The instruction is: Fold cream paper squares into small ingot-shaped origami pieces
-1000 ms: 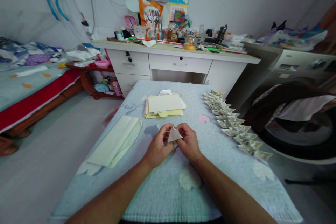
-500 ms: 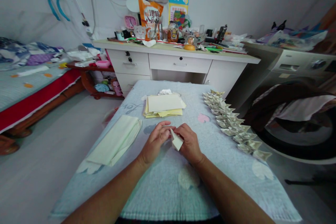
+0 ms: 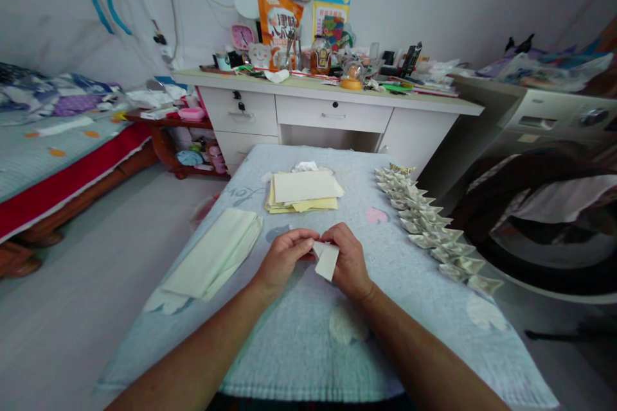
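A small folded piece of white paper point(image 3: 328, 261) is held between both hands above the middle of the cloth-covered table. My left hand point(image 3: 284, 258) pinches its upper left corner, thumb and fingertips closed on it. Around the paper's right side my right hand point(image 3: 350, 261) is closed, its fingers partly hidden behind the sheet. Beyond the hands lies a stack of cream and yellow paper sheets point(image 3: 306, 187). To the left rests a pale green folded bundle point(image 3: 212, 253). Rows of folded paper boats point(image 3: 429, 225) stand along the table's right side.
The table is covered with a light blue cloth point(image 3: 289, 347). Behind it is a white desk point(image 3: 332, 115) crowded with jars, a snack bag and papers. A washing machine point(image 3: 540, 122) with laundry in its open door stands at right; a bed point(image 3: 72, 154) is at left.
The paper has been turned so that a broader flat face shows. My left hand's fingers, more spread before, have closed onto its corner. The view has shifted slightly.
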Action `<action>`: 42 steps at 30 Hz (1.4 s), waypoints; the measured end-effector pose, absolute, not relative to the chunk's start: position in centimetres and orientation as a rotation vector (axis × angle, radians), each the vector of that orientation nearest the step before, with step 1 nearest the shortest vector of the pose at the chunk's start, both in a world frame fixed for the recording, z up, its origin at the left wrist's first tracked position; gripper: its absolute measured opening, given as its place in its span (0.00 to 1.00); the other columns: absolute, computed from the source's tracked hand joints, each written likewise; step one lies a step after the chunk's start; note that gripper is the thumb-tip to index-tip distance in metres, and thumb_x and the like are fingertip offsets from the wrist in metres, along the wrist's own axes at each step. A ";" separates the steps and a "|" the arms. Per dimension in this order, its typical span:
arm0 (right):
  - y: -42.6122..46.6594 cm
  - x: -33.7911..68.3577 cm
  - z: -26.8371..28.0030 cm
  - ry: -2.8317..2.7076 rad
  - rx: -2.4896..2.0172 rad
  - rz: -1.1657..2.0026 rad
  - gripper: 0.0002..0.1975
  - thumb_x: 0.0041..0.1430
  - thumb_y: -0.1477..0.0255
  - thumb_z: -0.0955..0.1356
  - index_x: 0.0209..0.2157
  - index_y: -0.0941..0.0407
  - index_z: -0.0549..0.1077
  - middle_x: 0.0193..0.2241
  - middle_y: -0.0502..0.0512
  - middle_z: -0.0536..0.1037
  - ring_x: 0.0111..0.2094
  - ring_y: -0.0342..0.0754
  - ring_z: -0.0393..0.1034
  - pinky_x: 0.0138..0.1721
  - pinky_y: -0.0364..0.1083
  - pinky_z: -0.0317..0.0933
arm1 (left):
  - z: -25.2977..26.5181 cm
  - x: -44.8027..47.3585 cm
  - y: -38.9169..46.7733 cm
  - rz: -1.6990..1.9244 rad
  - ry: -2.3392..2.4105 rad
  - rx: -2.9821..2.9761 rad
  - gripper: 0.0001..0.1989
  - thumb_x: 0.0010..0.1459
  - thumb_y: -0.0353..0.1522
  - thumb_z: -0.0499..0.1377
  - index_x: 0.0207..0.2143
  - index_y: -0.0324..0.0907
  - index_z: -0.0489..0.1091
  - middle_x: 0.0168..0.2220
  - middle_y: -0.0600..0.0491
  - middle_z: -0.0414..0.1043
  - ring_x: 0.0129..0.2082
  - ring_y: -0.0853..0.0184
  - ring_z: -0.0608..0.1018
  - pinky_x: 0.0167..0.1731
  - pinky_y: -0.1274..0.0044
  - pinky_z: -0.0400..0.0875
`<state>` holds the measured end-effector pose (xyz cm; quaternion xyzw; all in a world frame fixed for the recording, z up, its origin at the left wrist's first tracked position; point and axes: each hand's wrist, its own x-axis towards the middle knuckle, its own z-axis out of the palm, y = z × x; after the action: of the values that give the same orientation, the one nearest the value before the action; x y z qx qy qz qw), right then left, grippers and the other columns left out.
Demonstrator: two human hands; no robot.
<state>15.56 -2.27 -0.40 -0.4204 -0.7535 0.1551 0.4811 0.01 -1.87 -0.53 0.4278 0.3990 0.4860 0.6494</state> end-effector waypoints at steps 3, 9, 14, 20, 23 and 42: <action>-2.3 15.5 -0.4 -1.832 -1.009 0.383 0.05 0.55 0.70 0.70 0.32 0.55 0.69 0.29 0.52 0.68 0.31 0.46 0.63 0.33 0.44 0.57 | -0.4 0.0 -1.9 1.111 0.906 0.948 0.13 0.49 0.36 0.65 0.37 0.38 0.75 0.31 0.51 0.76 0.29 0.68 0.76 0.32 0.77 0.69; -2.3 15.4 -0.3 -1.834 -0.959 0.407 0.05 0.57 0.70 0.67 0.31 0.55 0.67 0.28 0.52 0.66 0.31 0.46 0.62 0.32 0.44 0.57 | -0.4 0.0 -1.8 1.080 0.919 0.969 0.13 0.48 0.37 0.66 0.34 0.37 0.75 0.30 0.51 0.76 0.29 0.68 0.76 0.32 0.77 0.69; -2.4 15.5 -0.1 -1.861 -0.931 0.429 0.03 0.59 0.70 0.66 0.33 0.55 0.68 0.30 0.53 0.67 0.33 0.47 0.63 0.34 0.45 0.57 | -0.5 -0.2 -1.6 1.111 0.929 0.997 0.11 0.48 0.36 0.66 0.32 0.38 0.75 0.27 0.53 0.75 0.27 0.71 0.73 0.30 0.79 0.66; -2.5 15.8 0.3 -1.882 -0.926 0.446 0.05 0.61 0.72 0.63 0.36 0.56 0.71 0.31 0.55 0.68 0.36 0.48 0.63 0.37 0.47 0.59 | -0.4 -0.4 -1.6 1.148 0.952 1.033 0.10 0.49 0.35 0.65 0.31 0.37 0.74 0.26 0.54 0.73 0.26 0.73 0.71 0.29 0.80 0.65; -2.5 15.9 0.3 -1.880 -0.937 0.463 0.08 0.61 0.74 0.62 0.38 0.55 0.72 0.33 0.55 0.68 0.37 0.48 0.63 0.38 0.47 0.59 | -0.4 -0.5 -1.6 1.153 0.935 1.004 0.10 0.50 0.35 0.65 0.32 0.38 0.73 0.27 0.53 0.72 0.27 0.71 0.72 0.30 0.80 0.66; -2.3 16.0 0.0 -1.845 -0.910 0.452 0.08 0.57 0.79 0.64 0.36 0.55 0.73 0.29 0.52 0.69 0.32 0.46 0.64 0.34 0.45 0.58 | 0.0 -0.9 -1.3 1.173 0.981 1.090 0.08 0.50 0.34 0.64 0.28 0.38 0.71 0.23 0.55 0.69 0.24 0.72 0.69 0.28 0.80 0.62</action>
<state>15.99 -2.30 0.03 -0.3754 -0.7613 0.1865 0.4948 -0.86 -1.34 -0.05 0.4684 0.4217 0.5039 0.5907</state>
